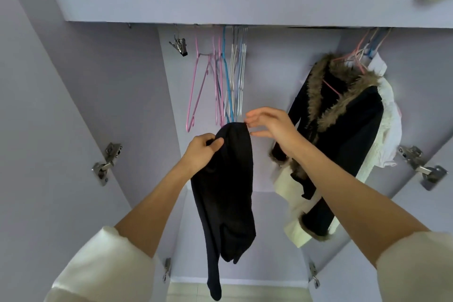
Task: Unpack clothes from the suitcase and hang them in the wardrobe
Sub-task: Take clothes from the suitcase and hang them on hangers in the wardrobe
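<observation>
My left hand (202,152) pinches the dark tights (228,179) by the waistband before the hangers (220,81); my right hand (269,124) hovers open, fingertips at its top. Soft, light, slippery: I'd grip the band.

The hanging rail sits hidden behind the shelf (232,2) front. Bundles atop that shelf are cut by the top edge. The dark garment (225,191) covers whatever hanger it may carry; a white garment (389,115) peeks from behind the coat (343,130).
</observation>
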The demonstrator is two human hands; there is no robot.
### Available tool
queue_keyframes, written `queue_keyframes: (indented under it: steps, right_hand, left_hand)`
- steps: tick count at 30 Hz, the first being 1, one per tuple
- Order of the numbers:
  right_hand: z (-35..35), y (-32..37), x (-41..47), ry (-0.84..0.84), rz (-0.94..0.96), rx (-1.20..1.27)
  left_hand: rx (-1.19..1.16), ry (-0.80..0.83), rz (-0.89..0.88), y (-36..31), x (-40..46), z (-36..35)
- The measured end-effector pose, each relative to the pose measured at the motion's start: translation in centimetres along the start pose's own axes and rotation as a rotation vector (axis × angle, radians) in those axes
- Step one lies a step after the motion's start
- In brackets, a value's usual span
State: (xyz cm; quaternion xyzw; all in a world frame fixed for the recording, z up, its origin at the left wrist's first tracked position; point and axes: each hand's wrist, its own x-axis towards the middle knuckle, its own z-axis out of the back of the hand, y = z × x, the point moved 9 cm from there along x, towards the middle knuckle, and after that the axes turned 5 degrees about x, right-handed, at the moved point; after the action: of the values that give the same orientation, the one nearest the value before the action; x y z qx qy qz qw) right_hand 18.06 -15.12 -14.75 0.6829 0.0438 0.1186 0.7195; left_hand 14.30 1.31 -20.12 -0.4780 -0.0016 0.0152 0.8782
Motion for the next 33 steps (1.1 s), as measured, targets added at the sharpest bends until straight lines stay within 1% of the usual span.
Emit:
queue_keyframes:
  steps: [4,6,8,12,18,21,23,27,29,31,33]
  right_hand:
    - [2.9,-2.7,3.1,-0.172,-0.109,-0.089]
    - [3.1,-3.6,4.9,-0.211,-0.149,-0.122]
    - [2.6,-4.3,7.1,-0.211,-0.162,-0.12]
    - [0.8,-3.8,10.6,-0.2,-0.133,-0.116]
    - [0.3,-3.5,12.5,-0.262,-0.102,-0.099]
    - [1.7,-2.7,12.4,-0.358,-0.024,-0.137]
    - [2.7,-2.1,12.0,-0.415,0.012,-0.108]
    - [4.0,-1.4,11.3,-0.457,0.017,-0.062]
    - [4.3,-1.3,10.5,-0.436,0.013,-0.043]
    - [4.2,-1.5,9.2,-0.377,-0.004,-0.031]
    - [3.8,-3.0,7.3,-0.315,-0.063,-0.015]
  left_hand:
    - [-0.101,-0.143,0.045,1.7,0.9,1.0]
    - [-0.135,-0.197,0.069,2.3,1.5,1.3]
    - [-0.142,-0.208,0.064,2.9,2.4,0.9]
    - [-0.158,-0.201,0.062,3.8,3.6,0.4]
    - [-0.125,-0.184,0.123,5.3,4.2,0.2]
    - [-0.127,-0.176,0.134,5.6,4.1,0.5]
    - [-0.136,-0.163,0.126,5.3,4.1,0.5]
    - [-0.146,-0.107,0.124,4.3,4.0,0.3]
    - [-0.145,-0.076,0.12,3.7,3.9,0.0]
    - [-0.152,-0.045,0.12,3.3,3.7,-0.4]
    - [-0.174,-0.017,0.127,3.3,3.2,-1.0]
